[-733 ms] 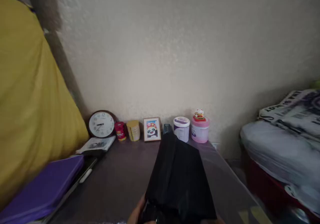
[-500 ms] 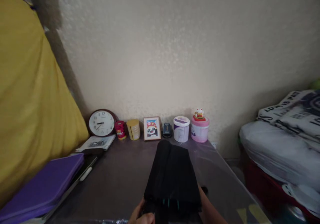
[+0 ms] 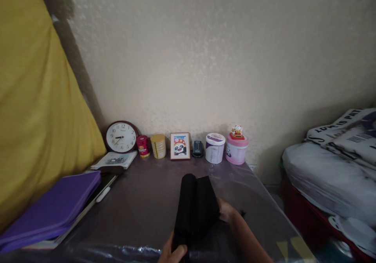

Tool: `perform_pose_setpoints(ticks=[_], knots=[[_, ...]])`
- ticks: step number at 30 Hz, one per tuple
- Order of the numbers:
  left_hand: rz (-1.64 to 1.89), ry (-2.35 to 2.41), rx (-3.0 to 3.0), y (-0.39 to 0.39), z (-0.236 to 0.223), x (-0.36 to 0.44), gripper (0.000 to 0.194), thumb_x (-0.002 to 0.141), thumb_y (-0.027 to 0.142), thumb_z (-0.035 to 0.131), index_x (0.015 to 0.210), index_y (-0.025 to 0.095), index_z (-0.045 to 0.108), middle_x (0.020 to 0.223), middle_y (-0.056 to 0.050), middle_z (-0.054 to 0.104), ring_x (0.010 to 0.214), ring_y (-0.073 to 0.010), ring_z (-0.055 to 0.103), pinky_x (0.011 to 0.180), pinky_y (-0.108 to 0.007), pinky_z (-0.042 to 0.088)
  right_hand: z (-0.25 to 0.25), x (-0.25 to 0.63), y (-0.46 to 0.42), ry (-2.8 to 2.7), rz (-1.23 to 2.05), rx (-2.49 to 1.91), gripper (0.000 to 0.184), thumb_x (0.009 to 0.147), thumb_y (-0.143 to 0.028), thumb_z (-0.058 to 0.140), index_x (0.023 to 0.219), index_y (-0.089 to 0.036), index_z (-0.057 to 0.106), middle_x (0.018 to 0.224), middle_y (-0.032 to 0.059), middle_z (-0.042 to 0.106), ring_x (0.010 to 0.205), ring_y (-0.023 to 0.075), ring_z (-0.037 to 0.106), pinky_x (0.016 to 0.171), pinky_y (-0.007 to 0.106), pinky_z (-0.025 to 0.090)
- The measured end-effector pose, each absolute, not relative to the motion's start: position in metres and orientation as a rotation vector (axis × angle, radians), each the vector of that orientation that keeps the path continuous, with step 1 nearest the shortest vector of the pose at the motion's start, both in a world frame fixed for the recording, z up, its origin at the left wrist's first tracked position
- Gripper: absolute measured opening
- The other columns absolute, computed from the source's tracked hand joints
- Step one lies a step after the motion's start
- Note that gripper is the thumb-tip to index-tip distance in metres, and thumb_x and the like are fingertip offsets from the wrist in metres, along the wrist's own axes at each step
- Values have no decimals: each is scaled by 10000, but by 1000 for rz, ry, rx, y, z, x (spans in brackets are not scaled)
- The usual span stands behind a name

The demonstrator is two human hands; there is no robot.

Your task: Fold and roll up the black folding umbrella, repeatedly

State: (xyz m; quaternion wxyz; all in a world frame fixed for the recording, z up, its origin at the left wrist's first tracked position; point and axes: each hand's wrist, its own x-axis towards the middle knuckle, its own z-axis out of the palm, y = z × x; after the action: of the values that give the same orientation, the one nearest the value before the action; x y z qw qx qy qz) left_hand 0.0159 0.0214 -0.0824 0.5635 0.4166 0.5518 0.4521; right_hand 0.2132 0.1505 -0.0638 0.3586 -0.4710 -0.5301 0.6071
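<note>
A black cloth bundle (image 3: 195,206), rolled on its left side with a flap folded to the right, is held above the near part of the table; its exact kind does not show. My left hand (image 3: 173,251) grips its near lower end, the thumb over a dark narrow part. At the bundle's right edge my right hand (image 3: 225,210) is closed on the cloth, its fingertips hidden behind it. A small dark thing (image 3: 242,213) shows just beyond my right wrist.
Along the wall on the dark table (image 3: 141,200) stand a clock (image 3: 121,137), a red can (image 3: 143,146), a yellow-lidded jar (image 3: 158,147), a picture frame (image 3: 180,146) and two tubs, one pink (image 3: 236,153). Purple folders (image 3: 55,208) lie left; bedding (image 3: 326,169) is piled right.
The bundle has become narrower, with its left side now rolled. My right hand has come into view at its right edge. The view has shifted slightly.
</note>
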Motion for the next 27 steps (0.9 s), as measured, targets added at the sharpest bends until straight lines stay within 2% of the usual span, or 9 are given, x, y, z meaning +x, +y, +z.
perform_pose_setpoints(ticks=[2, 5, 8, 12, 17, 22, 25, 27], knots=[[1042, 1321, 1077, 23, -85, 16, 561, 617, 348, 501, 1151, 175, 496, 1180, -48, 583, 1168, -215, 470, 951, -285, 393, -63, 219, 149, -1390, 1525, -1172, 329, 628, -442, 571, 839, -214, 677, 873, 55, 700, 821, 228, 627, 755, 355, 480], [966, 1386, 1227, 25, -86, 17, 638, 649, 312, 479, 1252, 119, 409, 1281, -72, 503, 1242, -200, 390, 1027, -277, 314, -57, 230, 142, -1470, 1203, -1247, 408, 651, -504, 548, 865, -179, 668, 909, 80, 687, 877, 256, 603, 774, 368, 469], [895, 1452, 1327, 27, -86, 21, 682, 670, 267, 466, 1310, 81, 323, 1309, -94, 471, 1247, -192, 386, 1050, -284, 280, -46, 235, 126, -1483, 875, -1416, 449, 755, -547, 418, 846, -180, 661, 857, 76, 682, 848, 237, 602, 748, 319, 459], [876, 1522, 1369, 25, -85, 28, 684, 696, 235, 469, 1343, 113, 279, 1257, -89, 524, 1189, -192, 458, 1037, -300, 300, -29, 230, 97, -1492, 693, -1586, 500, 819, -558, 315, 721, -185, 633, 729, 69, 659, 717, 208, 599, 656, 275, 444], [847, 1549, 1366, 23, -85, 32, 690, 732, 242, 478, 1366, 115, 237, 1129, -97, 613, 1149, -196, 498, 1028, -306, 305, -18, 221, 72, -1593, 706, -1608, 470, 846, -532, 291, 781, -213, 630, 702, 29, 652, 681, 179, 608, 628, 244, 435], [851, 1496, 1415, 22, -84, 32, 729, 742, 241, 474, 1381, 74, 166, 1141, -114, 606, 1161, -194, 488, 1027, -295, 302, -37, 216, 67, -1630, 659, -1704, 341, 719, -505, 529, 866, -210, 613, 747, 49, 667, 748, 219, 642, 645, 255, 443], [856, 1495, 1413, 22, -84, 33, 748, 738, 242, 480, 1385, 70, 145, 1171, -117, 588, 1178, -203, 472, 1020, -305, 312, -52, 208, 68, -1600, 736, -1767, 363, 752, -448, 490, 972, -171, 569, 739, 70, 660, 641, 214, 646, 617, 275, 454], [852, 1502, 1389, 22, -85, 34, 762, 731, 250, 492, 1386, 71, 146, 1178, -121, 583, 1174, -211, 476, 1009, -305, 326, -55, 200, 70, -1566, 805, -1730, 384, 773, -411, 456, 1046, -154, 534, 792, 91, 663, 654, 221, 649, 612, 286, 464]])
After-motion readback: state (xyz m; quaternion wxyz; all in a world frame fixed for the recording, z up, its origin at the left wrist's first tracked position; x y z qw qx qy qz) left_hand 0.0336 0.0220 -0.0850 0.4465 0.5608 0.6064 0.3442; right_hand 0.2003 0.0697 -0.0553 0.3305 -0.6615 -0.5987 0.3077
